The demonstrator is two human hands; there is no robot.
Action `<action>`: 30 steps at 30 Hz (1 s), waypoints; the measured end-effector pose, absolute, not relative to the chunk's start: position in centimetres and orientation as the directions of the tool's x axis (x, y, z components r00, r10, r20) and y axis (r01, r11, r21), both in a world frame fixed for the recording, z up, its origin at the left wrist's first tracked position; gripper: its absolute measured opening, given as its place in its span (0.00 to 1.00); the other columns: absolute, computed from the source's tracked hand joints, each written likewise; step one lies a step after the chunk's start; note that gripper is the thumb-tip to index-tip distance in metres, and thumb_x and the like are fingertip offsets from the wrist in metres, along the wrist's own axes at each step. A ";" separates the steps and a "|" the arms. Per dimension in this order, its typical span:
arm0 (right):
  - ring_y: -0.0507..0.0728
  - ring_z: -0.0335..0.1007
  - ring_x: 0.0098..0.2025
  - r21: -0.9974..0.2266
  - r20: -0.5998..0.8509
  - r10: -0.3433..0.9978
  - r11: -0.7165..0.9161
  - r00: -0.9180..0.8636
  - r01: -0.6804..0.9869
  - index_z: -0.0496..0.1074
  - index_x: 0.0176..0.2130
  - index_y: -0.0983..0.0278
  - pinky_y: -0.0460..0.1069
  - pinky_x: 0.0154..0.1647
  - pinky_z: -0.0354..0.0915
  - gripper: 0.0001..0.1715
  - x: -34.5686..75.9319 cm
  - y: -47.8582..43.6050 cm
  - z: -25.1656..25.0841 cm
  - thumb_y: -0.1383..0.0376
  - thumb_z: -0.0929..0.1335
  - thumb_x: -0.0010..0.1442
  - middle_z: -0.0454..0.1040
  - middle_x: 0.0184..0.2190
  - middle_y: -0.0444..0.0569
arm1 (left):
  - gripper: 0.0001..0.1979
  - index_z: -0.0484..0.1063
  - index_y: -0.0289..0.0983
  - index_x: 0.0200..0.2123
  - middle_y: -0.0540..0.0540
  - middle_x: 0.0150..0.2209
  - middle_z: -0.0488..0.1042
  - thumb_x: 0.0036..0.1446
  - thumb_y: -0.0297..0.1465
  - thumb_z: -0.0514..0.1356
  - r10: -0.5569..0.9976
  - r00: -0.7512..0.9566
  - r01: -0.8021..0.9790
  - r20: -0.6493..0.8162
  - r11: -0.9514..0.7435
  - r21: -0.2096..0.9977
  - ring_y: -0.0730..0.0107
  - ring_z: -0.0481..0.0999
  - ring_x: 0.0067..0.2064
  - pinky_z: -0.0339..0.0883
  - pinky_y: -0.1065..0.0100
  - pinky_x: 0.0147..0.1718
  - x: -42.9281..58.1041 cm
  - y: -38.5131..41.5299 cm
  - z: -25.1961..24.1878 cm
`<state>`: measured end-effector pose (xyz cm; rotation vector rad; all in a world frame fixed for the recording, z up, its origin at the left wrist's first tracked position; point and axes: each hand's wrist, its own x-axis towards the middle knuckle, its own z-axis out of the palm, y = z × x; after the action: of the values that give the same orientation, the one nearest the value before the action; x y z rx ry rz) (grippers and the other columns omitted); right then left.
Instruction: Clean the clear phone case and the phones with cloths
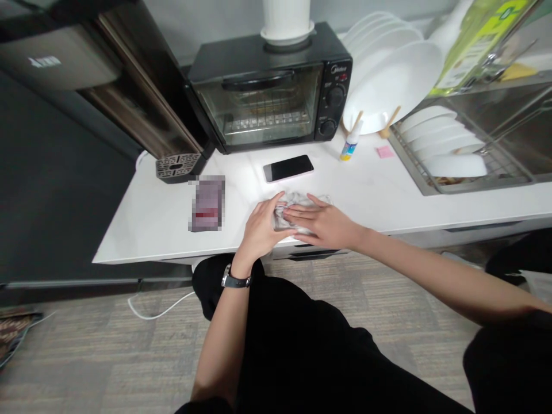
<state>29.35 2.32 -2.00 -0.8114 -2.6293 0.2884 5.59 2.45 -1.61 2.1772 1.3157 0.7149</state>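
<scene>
1. Head view: the white countertop [150,230] spans the width, and everything below lies or stands on it.
2. The black toaster oven [267,109] stands at the back, well apart from the hands.
3. The right hand [330,224] lies over the crumpled sheet with fingers stretched out, seemingly pressing rather than gripping.
4. The left hand [261,227] curves around the sheet's left side, thumb and forefinger spread, not clenched; any pinch underneath is hidden.
5. The crumpled sheet [297,199], pale and greyish, lies near the counter's front edge, between and under the hands. Cloth or film, I cannot tell. It should be light, limp and hard to break, perhaps slippery if film; the far right corner, clear of fingers, looks the best hold.
6. The phone [288,168] lies face up just beyond.
</scene>
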 end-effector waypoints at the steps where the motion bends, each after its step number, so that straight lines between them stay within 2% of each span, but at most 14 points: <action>1: 0.65 0.67 0.72 -0.282 0.291 0.596 0.801 -0.748 0.528 0.64 0.73 0.62 0.72 0.78 0.47 0.33 30.0 2.3 -2.1 0.54 0.66 0.75 0.71 0.69 0.58 | 0.50 0.57 0.44 0.74 0.42 0.64 0.75 0.53 0.40 0.77 0.904 0.386 0.644 0.183 -0.406 0.648 0.49 0.70 0.65 0.65 0.50 0.66 5.7 2.4 -1.6; 5: 0.67 0.66 0.72 -0.232 0.297 0.669 0.743 -0.682 0.628 0.59 0.75 0.62 0.73 0.77 0.51 0.38 32.9 0.9 -2.1 0.53 0.66 0.74 0.68 0.70 0.60 | 0.51 0.55 0.46 0.75 0.44 0.62 0.77 0.54 0.38 0.77 0.912 0.363 0.650 0.192 -0.396 0.648 0.49 0.71 0.64 0.65 0.49 0.65 5.9 2.0 -1.5; 7: 0.66 0.67 0.72 -0.230 0.298 0.693 0.719 -0.656 0.656 0.58 0.76 0.60 0.74 0.76 0.53 0.36 33.7 0.5 -2.2 0.54 0.66 0.75 0.70 0.69 0.59 | 0.51 0.55 0.47 0.74 0.45 0.61 0.77 0.54 0.38 0.77 0.915 0.355 0.656 0.190 -0.389 0.647 0.48 0.72 0.63 0.66 0.48 0.64 6.1 1.9 -1.6; 11: 0.67 0.70 0.70 -0.270 0.306 0.747 0.662 -0.590 0.699 0.65 0.72 0.60 0.75 0.76 0.53 0.34 33.6 0.6 -2.4 0.51 0.66 0.74 0.71 0.68 0.59 | 0.50 0.55 0.45 0.74 0.44 0.62 0.77 0.54 0.37 0.77 0.921 0.331 0.669 0.205 -0.382 0.638 0.49 0.73 0.62 0.66 0.49 0.64 6.4 2.0 -1.6; 14: 0.67 0.72 0.68 -0.276 0.364 0.771 0.626 -0.523 0.729 0.71 0.68 0.60 0.74 0.77 0.52 0.30 32.6 0.1 -2.7 0.51 0.66 0.75 0.75 0.65 0.58 | 0.50 0.55 0.43 0.74 0.43 0.62 0.77 0.55 0.39 0.76 0.918 0.337 0.679 0.211 -0.392 0.621 0.49 0.72 0.63 0.65 0.50 0.65 6.5 2.1 -1.7; 17: 0.67 0.73 0.67 -0.314 0.397 0.763 0.635 -0.510 0.706 0.74 0.65 0.62 0.73 0.77 0.51 0.28 31.0 -1.0 -3.0 0.50 0.66 0.75 0.76 0.64 0.58 | 0.50 0.55 0.41 0.75 0.43 0.63 0.77 0.55 0.40 0.76 0.909 0.357 0.679 0.217 -0.412 0.608 0.49 0.72 0.63 0.64 0.50 0.65 6.5 2.2 -1.9; 23: 0.66 0.71 0.69 -0.417 0.328 0.732 0.680 -0.597 0.604 0.77 0.61 0.58 0.73 0.79 0.44 0.24 27.2 -0.8 -2.3 0.49 0.67 0.74 0.77 0.64 0.53 | 0.48 0.56 0.41 0.75 0.41 0.65 0.75 0.56 0.36 0.75 0.895 0.391 0.675 0.216 -0.438 0.594 0.49 0.71 0.64 0.65 0.51 0.64 5.9 2.5 -2.0; 26: 0.65 0.70 0.70 -0.370 0.316 0.747 0.665 -0.585 0.649 0.75 0.63 0.58 0.74 0.78 0.42 0.25 27.7 0.2 -2.1 0.51 0.66 0.75 0.76 0.65 0.54 | 0.48 0.57 0.39 0.74 0.39 0.66 0.73 0.57 0.39 0.74 0.888 0.401 0.676 0.223 -0.451 0.583 0.49 0.70 0.64 0.65 0.52 0.65 5.8 2.5 -2.0; 30: 0.68 0.73 0.68 -0.259 0.354 0.820 0.547 -0.449 0.796 0.74 0.65 0.62 0.75 0.76 0.50 0.28 30.1 -0.8 -2.3 0.52 0.64 0.76 0.75 0.65 0.60 | 0.49 0.57 0.41 0.74 0.42 0.63 0.75 0.56 0.43 0.75 0.897 0.375 0.682 0.236 -0.439 0.584 0.49 0.71 0.63 0.64 0.51 0.65 6.0 2.4 -2.3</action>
<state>30.07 -0.79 -2.30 -1.3112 -2.3485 0.0757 6.02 2.40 -2.30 2.2500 1.3713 0.7495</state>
